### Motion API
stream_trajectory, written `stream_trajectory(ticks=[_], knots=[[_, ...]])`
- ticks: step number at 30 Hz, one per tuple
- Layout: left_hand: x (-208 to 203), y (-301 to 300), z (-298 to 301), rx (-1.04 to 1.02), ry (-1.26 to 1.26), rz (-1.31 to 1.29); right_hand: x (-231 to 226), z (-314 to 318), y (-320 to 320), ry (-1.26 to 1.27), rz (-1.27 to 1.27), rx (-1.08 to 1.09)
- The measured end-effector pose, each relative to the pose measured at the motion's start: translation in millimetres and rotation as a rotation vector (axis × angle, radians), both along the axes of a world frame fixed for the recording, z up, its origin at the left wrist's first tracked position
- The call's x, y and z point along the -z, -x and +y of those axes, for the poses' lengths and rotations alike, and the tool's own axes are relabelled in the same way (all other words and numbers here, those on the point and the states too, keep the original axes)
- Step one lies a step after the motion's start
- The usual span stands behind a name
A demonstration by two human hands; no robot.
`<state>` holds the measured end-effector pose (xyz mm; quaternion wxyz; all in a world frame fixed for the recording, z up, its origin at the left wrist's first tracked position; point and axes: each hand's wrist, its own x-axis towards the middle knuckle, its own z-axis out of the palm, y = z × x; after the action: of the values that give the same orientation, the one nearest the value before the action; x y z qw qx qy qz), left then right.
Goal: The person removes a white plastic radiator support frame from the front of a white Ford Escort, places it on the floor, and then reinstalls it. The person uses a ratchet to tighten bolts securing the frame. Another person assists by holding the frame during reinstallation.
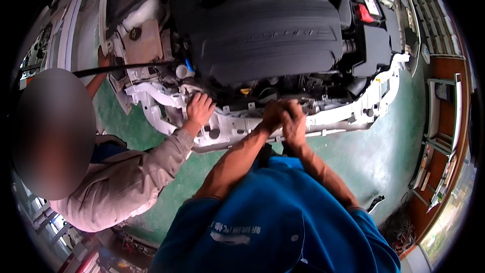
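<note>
My left hand (273, 115) and my right hand (294, 123) are close together at the middle of the white front crossmember (333, 116) of a car's engine bay. Both hands look closed, with the fingers bent; whatever they grip is too hidden to make out. Just beyond them lies the big black engine cover (268, 30). A yellow-topped part (245, 91) shows in the gap between cover and crossmember. To my left, a co-worker's hand (200, 109) rests on the same crossmember.
The co-worker in a light jacket (136, 187) stands close at my left. A black rod (126, 67) slants over the bay's left side near a coolant reservoir (144, 45). The battery (365, 2) sits far right. Shelving (439, 136) lines the right wall; cables (401, 232) lie below it.
</note>
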<state>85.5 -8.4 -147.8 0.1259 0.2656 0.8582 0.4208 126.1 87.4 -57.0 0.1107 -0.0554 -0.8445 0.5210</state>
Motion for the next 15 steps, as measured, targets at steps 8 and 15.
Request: stream_trajectory(ticks=[8, 15], knots=[[-35, 7, 9, -0.077, 0.191, -0.140, 14, 91, 30, 0.808, -0.429, 0.169], [-10, 10, 4, 0.001, 0.122, -0.133, -8, 16, 10, 0.225, -0.231, -0.089]])
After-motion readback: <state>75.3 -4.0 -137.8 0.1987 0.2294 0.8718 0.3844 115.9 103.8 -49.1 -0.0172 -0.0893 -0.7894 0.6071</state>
